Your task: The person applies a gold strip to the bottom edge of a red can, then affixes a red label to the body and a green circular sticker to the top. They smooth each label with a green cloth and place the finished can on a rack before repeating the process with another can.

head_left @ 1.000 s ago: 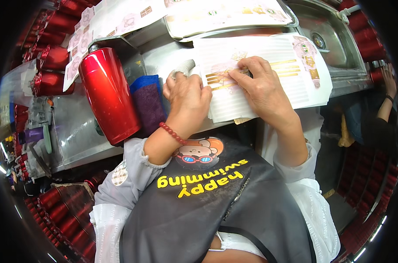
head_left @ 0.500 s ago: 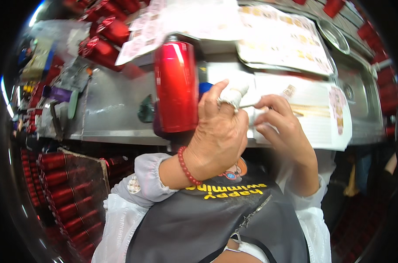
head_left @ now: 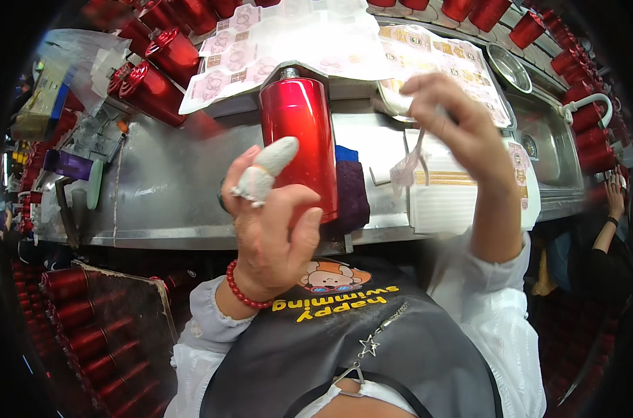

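My left hand (head_left: 264, 226) is raised in front of a glossy red bottle (head_left: 299, 139), its fingers apart and holding nothing. A whitish wrapped cover (head_left: 271, 167) sits on one of its fingers. The bottle lies with its metal neck away from me, partly on a dark purple and blue cloth (head_left: 353, 188). To the right, my right hand (head_left: 463, 129) is blurred by motion above a white pad (head_left: 442, 202). From its fingers hang thin, slightly curved tweezers (head_left: 422, 159), pointing down. Close to their tips shows a small pinkish translucent piece (head_left: 403, 174); whether they grip it is unclear.
Printed decal sheets (head_left: 240, 59) cover the back of the metal bench (head_left: 177, 188). More red bottles (head_left: 153, 90) lie at the back left. On the right are an oval metal dish (head_left: 508, 68) and a sink (head_left: 550, 157). Another person's hand (head_left: 615, 195) shows far right.
My hands have come apart: the left moved left and down from the bottle's right side, the right rose up and right with the tweezers. The bottle appears slightly further right in view.
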Motion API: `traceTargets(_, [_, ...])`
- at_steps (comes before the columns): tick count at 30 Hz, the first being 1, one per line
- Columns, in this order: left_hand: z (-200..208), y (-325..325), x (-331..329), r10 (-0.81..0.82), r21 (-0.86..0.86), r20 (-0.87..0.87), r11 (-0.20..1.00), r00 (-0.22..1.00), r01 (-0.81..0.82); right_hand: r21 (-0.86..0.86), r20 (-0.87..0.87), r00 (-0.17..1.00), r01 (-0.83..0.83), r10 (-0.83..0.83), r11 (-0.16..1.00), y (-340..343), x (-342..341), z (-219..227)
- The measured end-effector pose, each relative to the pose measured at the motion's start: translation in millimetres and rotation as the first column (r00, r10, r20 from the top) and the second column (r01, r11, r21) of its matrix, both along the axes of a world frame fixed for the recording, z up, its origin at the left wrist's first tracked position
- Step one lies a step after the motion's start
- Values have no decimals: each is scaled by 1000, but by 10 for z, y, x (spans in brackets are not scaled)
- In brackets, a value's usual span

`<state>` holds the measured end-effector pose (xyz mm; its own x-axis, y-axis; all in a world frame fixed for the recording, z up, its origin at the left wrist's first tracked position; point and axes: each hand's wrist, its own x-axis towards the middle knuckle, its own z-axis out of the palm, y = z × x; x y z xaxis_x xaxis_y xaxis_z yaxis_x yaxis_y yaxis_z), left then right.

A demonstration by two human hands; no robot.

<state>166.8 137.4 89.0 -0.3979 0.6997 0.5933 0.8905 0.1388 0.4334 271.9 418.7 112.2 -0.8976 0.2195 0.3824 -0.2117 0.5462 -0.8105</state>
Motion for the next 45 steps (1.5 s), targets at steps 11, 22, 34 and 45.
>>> traceTargets(11, [-659,-434,-316,-4,-136,182,990,983,30,510,382,884,40,-268,859,674,-2851,-477])
traceTargets(22, [68,510,-1446,40,171,266,981,963,-88,-166,271,960,113,-65,980,577,-2285,325])
traceTargets(34, [-3,894,-1670,-53,86,396,996,917,20,221,231,942,193,-244,956,1417,-3106,-241])
traceTargets(45, [-515,-295,-530,-129,-58,323,986,938,155,665,0,985,128,-172,736,1102,-3044,-609])
